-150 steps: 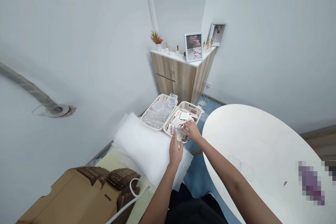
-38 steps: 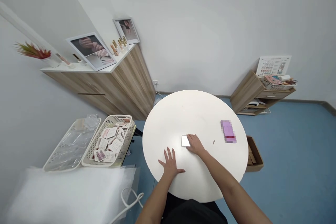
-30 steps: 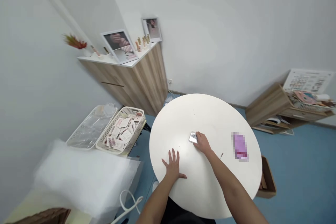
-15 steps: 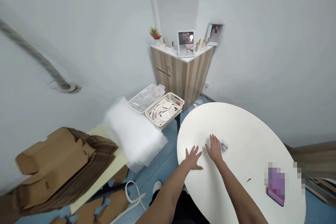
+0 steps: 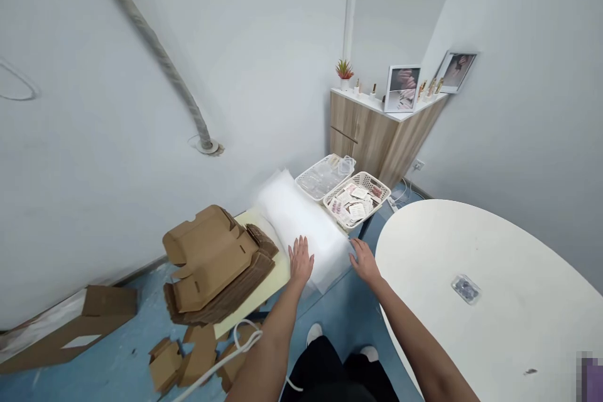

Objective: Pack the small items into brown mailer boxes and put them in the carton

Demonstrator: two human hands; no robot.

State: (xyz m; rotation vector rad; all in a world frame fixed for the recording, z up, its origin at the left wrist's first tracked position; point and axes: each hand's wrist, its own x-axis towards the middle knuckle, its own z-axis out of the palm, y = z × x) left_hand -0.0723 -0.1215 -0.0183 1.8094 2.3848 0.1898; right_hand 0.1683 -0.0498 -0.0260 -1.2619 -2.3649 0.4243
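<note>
Reaching over the near end of a stack of white foam sheets [image 5: 301, 217], the left hand [image 5: 300, 262] lies palm down with its fingers [image 5: 298, 245] spread wide and flat on the top sheet, gripping nothing. The right hand [image 5: 364, 262] sits just beside the stack's near right corner. Its fingers [image 5: 355, 255] are loosely extended and meet the edge there, but whether they pinch a sheet or only touch it cannot be told from this angle.

The foam looks light, limp and slippery. To my eye, one sheet lifts cleanly if the flat left palm pins the pile while the right fingertips peel a single corner upward. A fast pull would likely drag several sheets off together.

The stack lies lengthwise on a pale yellow bench [image 5: 276, 273], running away from the fingers. At its far end, touching or nearly so, stand two white baskets: one with clear plastic cases [image 5: 324, 176], one with small packets [image 5: 360, 199]. Left of the left hand, on the same bench, is a pile of flat cardboard boxes [image 5: 214, 264]. Right of the right hand is a round white table [image 5: 494, 251], with one small clear case [image 5: 465, 289] lying on it well apart from both hands.
</note>
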